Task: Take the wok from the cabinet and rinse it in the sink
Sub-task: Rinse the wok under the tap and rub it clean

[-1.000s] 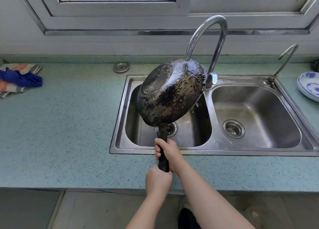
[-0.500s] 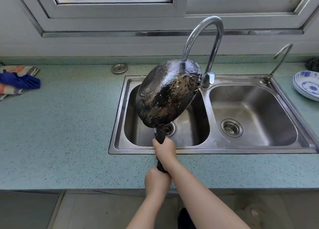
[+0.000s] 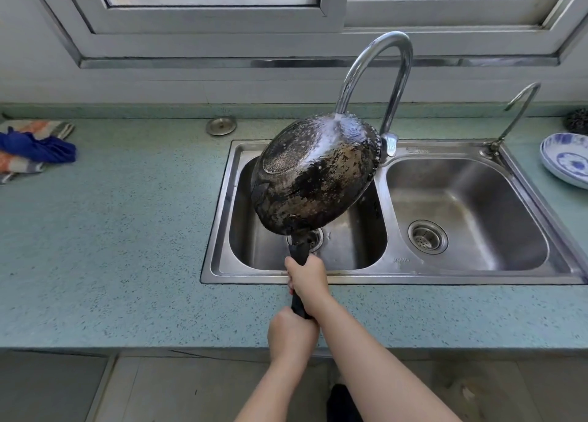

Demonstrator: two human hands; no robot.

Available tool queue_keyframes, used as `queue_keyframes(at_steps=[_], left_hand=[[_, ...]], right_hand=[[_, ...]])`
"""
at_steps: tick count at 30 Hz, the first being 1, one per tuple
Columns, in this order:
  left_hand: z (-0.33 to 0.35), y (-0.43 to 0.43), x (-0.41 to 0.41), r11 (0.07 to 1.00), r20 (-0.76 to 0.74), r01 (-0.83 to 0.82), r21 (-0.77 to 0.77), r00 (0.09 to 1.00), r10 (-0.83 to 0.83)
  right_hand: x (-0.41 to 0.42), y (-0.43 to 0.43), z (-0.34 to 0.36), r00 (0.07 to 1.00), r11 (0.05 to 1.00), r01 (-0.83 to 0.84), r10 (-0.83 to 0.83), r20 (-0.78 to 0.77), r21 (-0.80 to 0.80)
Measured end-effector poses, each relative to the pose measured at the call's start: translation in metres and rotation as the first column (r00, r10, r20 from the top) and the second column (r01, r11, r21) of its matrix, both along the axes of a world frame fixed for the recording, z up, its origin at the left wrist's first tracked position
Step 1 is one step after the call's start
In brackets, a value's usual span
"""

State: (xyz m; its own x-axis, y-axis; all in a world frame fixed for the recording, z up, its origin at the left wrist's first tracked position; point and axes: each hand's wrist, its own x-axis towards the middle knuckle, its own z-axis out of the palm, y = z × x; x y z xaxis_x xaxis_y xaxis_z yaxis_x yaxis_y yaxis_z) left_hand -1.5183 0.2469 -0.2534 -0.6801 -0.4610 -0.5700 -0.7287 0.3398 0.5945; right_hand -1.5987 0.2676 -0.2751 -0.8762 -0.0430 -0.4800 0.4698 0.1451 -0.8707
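Note:
A black, worn wok [image 3: 313, 180] is tilted with its underside facing me over the left basin of the steel sink [image 3: 394, 277]. Water from the tall curved faucet [image 3: 375, 72] strikes the wok's upper bottom and runs down it. My right hand [image 3: 308, 280] grips the black handle near the pan. My left hand [image 3: 291, 334] grips the handle's end, closer to me, above the counter's front edge. The wok's inside is hidden.
A teal speckled counter [image 3: 111, 246] surrounds the double sink. A small metal sink plug [image 3: 221, 126] lies behind the left basin. Folded cloths [image 3: 35, 148] sit far left. A blue-and-white dish [image 3: 566, 161] and a thin second tap [image 3: 515, 113] stand at right.
The wok has tipped and shifted so the faucet's stream now lands on its upper underside and spreads across it. Both hands keep their grip on the handle.

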Motion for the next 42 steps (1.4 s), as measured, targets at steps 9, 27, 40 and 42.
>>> queue_keyframes(at_steps=[9,27,40,42], left_hand=[[-0.006,0.003,0.001,0.999,-0.002,0.001,-0.036,1.0,-0.002],[0.001,0.01,0.002,0.991,0.044,0.083,-0.108,0.996,-0.079],[0.008,0.01,-0.001,0.996,0.005,0.057,-0.076,0.998,-0.056],[0.005,0.011,-0.001,0.998,0.005,0.045,-0.05,0.999,-0.045]], right_hand=[[0.001,0.004,-0.001,0.999,0.996,0.031,-0.03,0.017,-0.079],[0.002,0.011,0.002,0.994,0.983,0.084,-0.07,0.09,-0.161],[0.0,0.013,0.008,0.997,0.98,0.066,-0.056,0.056,-0.187],[0.001,0.014,0.008,0.998,0.982,0.056,-0.048,0.051,-0.182]])
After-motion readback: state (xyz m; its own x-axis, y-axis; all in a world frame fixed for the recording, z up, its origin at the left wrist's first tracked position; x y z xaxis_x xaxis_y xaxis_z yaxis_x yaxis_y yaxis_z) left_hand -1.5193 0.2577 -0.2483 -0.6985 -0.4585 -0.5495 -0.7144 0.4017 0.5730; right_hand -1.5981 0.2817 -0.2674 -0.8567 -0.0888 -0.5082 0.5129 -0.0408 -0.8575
